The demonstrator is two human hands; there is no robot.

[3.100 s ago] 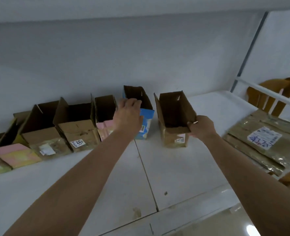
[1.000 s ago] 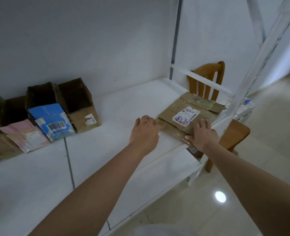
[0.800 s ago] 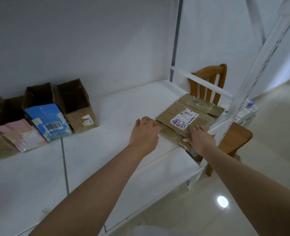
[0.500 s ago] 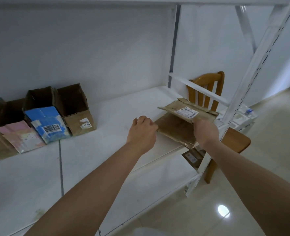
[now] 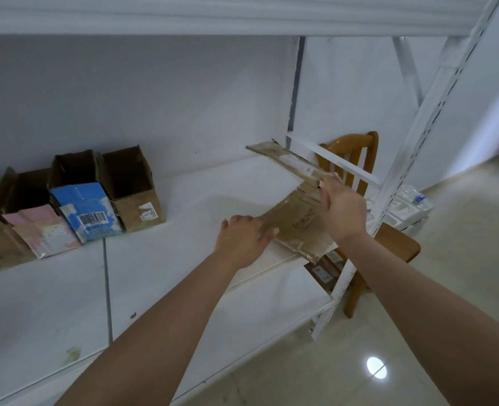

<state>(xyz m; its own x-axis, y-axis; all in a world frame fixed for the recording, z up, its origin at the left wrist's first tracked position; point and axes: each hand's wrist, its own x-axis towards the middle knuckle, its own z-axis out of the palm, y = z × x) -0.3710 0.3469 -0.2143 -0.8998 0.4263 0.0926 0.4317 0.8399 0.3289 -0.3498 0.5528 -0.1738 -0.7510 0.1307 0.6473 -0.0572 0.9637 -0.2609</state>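
Note:
My right hand [image 5: 342,210] pinches the near end of a flattened brown cardboard box [image 5: 283,160] and holds it in the air above the white shelf [image 5: 183,259], its far end pointing left and back. Under it a second flattened cardboard box [image 5: 298,227] lies at the shelf's right front corner. My left hand [image 5: 242,240] rests on that lying box's left edge with its fingers over the cardboard.
A row of opened boxes stands along the back wall on the left: a brown one [image 5: 131,186], a blue one [image 5: 82,200], a pink one [image 5: 37,227]. A white slotted upright [image 5: 388,177] and a wooden chair [image 5: 368,206] stand to the right.
I turned from the row of opened boxes to the flat stack on the right. My right hand took the top flattened box and lifted it off; my left hand stayed on the stack.

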